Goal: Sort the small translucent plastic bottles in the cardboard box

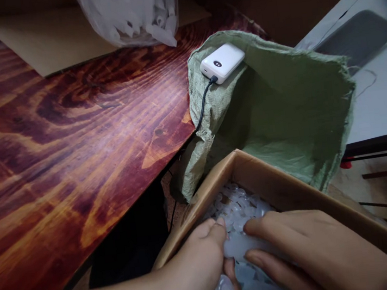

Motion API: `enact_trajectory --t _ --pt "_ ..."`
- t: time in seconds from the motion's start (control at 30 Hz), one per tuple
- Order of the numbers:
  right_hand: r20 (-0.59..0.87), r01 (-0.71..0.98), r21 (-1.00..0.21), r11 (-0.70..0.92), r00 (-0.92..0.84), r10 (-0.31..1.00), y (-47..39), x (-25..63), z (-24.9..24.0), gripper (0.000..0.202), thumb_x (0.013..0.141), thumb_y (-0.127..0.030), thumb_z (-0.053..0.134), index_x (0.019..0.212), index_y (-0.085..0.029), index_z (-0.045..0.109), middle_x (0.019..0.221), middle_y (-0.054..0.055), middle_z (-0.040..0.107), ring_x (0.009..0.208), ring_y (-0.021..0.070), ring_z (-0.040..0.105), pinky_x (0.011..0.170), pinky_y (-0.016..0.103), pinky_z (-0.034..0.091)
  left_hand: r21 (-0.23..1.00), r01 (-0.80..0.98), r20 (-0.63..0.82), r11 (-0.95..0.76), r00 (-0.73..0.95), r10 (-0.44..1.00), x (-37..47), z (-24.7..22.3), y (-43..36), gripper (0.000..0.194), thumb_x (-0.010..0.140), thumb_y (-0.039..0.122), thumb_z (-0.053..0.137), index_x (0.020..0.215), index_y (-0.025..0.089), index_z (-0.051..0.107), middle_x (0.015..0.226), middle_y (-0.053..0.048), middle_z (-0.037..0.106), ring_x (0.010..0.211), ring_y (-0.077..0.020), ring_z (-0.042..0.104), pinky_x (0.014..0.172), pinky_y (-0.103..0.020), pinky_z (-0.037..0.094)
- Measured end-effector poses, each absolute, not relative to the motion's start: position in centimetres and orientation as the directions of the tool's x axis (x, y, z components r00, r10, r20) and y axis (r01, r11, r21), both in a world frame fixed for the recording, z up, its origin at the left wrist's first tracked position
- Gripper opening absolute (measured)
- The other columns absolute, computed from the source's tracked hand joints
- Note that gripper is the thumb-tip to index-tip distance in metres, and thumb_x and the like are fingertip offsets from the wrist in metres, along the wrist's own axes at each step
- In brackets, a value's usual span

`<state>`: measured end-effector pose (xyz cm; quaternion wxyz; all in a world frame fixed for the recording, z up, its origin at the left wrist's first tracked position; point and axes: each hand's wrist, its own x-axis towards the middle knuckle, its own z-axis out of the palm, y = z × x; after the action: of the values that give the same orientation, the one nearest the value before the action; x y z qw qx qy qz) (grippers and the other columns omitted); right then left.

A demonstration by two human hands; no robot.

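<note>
Both hands are inside an open cardboard box (274,177) that holds many small translucent plastic pieces (238,205). My right hand (309,239) is closed, with thumb and index finger pinching a frosted plastic tube (240,247) by its right part. My left hand (202,251) is closed at the tube's other end, its thumb on top. Another clear, round-ended plastic piece (225,289) shows below, against the curled fingers of my left hand. The lower fingers of both hands are partly hidden.
A glossy wooden table (74,144) lies to the left. At its edge, a white power bank (224,62) with a black cable rests on a green woven sack (290,106). A clear bag (133,17) of white plastic pieces stands at the back near a cardboard sheet (52,37).
</note>
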<state>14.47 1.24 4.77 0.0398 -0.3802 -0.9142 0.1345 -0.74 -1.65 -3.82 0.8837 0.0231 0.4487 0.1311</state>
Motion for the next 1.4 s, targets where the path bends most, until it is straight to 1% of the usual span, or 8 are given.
enact_trajectory --t 0.3,0.5,0.63,0.77,1.0,1.1,1.3,1.4 --pt "-0.170 0.693 -0.120 0.711 -0.720 0.673 -0.1 14.0 4.0 0.028 0.099 -0.031 0.033 0.081 -0.022 0.051 0.058 -0.003 0.057 0.039 0.0147 0.055 0.034 0.029 0.035 0.216 -0.240 -0.782 0.946 0.538 0.315 -0.4 -4.4 -2.1 0.030 0.095 0.050 0.034 0.084 0.024 0.044 0.041 0.008 0.046 0.028 -0.0110 0.048 0.029 -0.015 0.031" --pt "-0.244 0.756 -0.242 0.608 -0.654 0.716 -0.2 14.0 3.8 0.009 0.090 -0.026 0.046 0.095 -0.023 0.053 0.078 0.001 0.064 0.054 0.0172 0.064 0.042 0.029 0.045 0.223 -0.214 -0.790 0.951 0.532 0.305 -0.5 -4.0 -2.0 0.029 0.095 0.048 0.032 0.084 0.023 0.043 0.044 0.008 0.047 0.027 -0.0106 0.046 0.027 -0.016 0.031" --pt "-0.223 0.769 -0.328 0.549 -0.628 0.746 0.0 14.2 3.7 0.012 0.092 -0.022 0.041 0.095 -0.023 0.053 0.064 -0.004 0.062 0.050 0.0157 0.063 0.042 0.026 0.044 0.226 -0.213 -0.773 0.951 0.554 0.308 -0.4 -4.2 -2.1 0.030 0.095 0.050 0.033 0.088 0.023 0.045 0.045 0.007 0.050 0.028 -0.0118 0.048 0.026 -0.016 0.032" --pt "-0.258 0.782 -0.374 0.499 -0.604 0.754 -0.1 14.1 3.8 0.029 0.084 -0.024 0.053 0.113 -0.023 0.051 0.090 0.002 0.068 0.067 0.0177 0.069 0.053 0.027 0.053 0.247 -0.212 -0.776 0.946 0.541 0.324 -0.3 -4.3 -2.2 0.030 0.094 0.050 0.035 0.090 0.023 0.046 0.043 0.008 0.048 0.028 -0.0105 0.047 0.027 -0.015 0.034" --pt "-0.401 0.800 -0.537 0.266 -0.520 0.755 0.3 13.5 4.1 0.016 0.088 -0.017 0.045 0.100 -0.023 0.054 0.087 0.001 0.069 0.075 0.0147 0.069 0.062 0.023 0.055 0.306 -0.086 -0.795 0.948 0.525 0.304 -0.4 -3.3 -1.5 0.027 0.097 0.045 0.029 0.093 0.023 0.043 0.041 0.007 0.048 0.026 -0.0111 0.042 0.023 -0.014 0.029" --pt "-0.364 0.779 -0.557 0.289 -0.542 0.758 0.2 13.9 4.2 0.028 0.078 -0.015 0.053 0.105 -0.022 0.054 0.094 0.004 0.066 0.078 0.0159 0.066 0.062 0.025 0.055 0.326 -0.006 -0.798 0.945 0.535 0.278 -0.6 -2.6 -0.9 0.029 0.097 0.043 0.023 0.099 0.021 0.043 0.031 0.006 0.043 0.022 -0.0107 0.032 0.023 -0.014 0.026" --pt "-0.395 0.827 -0.457 0.328 -0.518 0.759 0.7 14.6 4.1 0.018 0.093 -0.022 0.039 0.086 -0.022 0.055 0.070 0.000 0.063 0.059 0.0152 0.063 0.052 0.026 0.048 0.339 -0.055 -0.740 0.939 0.601 0.302 -1.0 -2.5 -1.1 0.029 0.096 0.048 0.029 0.095 0.022 0.041 0.036 0.005 0.049 0.023 -0.0085 0.030 0.025 -0.013 0.024" --pt "-0.327 0.801 -0.497 0.334 -0.529 0.783 0.6 14.7 4.0 0.015 0.087 -0.022 0.045 0.099 -0.023 0.054 0.083 0.001 0.066 0.065 0.0148 0.065 0.052 0.025 0.049 0.346 -0.084 -0.722 0.935 0.613 0.322 -1.0 -2.7 -1.2 0.032 0.094 0.053 0.032 0.090 0.022 0.042 0.036 0.005 0.049 0.023 -0.0084 0.031 0.025 -0.014 0.024"
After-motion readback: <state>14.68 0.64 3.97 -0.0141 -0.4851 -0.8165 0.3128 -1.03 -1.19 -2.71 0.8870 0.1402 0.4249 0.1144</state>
